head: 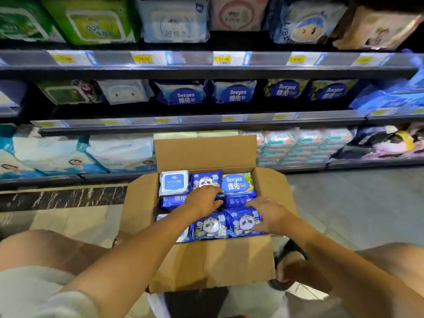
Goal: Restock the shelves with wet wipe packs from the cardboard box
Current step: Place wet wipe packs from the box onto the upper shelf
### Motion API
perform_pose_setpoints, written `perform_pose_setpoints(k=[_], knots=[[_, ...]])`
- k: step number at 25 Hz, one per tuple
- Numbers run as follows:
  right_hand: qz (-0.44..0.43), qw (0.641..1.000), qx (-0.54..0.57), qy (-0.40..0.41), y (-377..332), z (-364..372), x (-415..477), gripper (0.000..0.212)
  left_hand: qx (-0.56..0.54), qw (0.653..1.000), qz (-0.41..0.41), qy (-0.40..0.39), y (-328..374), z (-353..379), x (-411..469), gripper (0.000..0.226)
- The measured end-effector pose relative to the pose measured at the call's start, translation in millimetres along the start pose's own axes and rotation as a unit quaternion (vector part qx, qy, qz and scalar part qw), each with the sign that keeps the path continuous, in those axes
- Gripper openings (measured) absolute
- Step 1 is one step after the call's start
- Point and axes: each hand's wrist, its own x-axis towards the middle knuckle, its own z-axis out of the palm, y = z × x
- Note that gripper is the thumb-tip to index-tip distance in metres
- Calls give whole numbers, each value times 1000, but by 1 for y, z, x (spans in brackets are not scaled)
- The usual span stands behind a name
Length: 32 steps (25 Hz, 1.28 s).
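Stocked shelves (206,70) fill the upper frame, while in the open cardboard box (213,260) at lower centre the left hand (202,200) and right hand (271,214) rest loosely spread fingers on the wet wipe packs (238,183), seemingly to pick one out.

Open cardboard box (213,260) on the floor (344,203), in front of the shelves (206,67); wet wipe packs (237,184) inside. Left hand (203,200) over the middle packs. Right hand (271,215) just right of it, at the front-right pack (243,222).
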Motion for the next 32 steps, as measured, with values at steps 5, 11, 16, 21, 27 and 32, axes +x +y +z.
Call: perform_pose_setpoints(k=[5,11,16,21,27,32], knots=[[-3,1000,24,-10,11,15,10,73,-55,997,-25,-41,1,17,39,40],[1,1000,28,-10,14,14,19,74,-84,996,-2,-43,-1,32,53,17],[8,999,43,3,16,11,17,73,-158,987,24,-9,2,36,41,14],[16,998,57,5,18,13,11,75,-233,972,-4,21,11,15,35,17],[5,999,38,19,17,19,14,78,-362,920,-113,94,3,-7,25,25],[-11,1000,-18,4,16,24,22,93,-516,819,-192,165,-20,-16,13,29]])
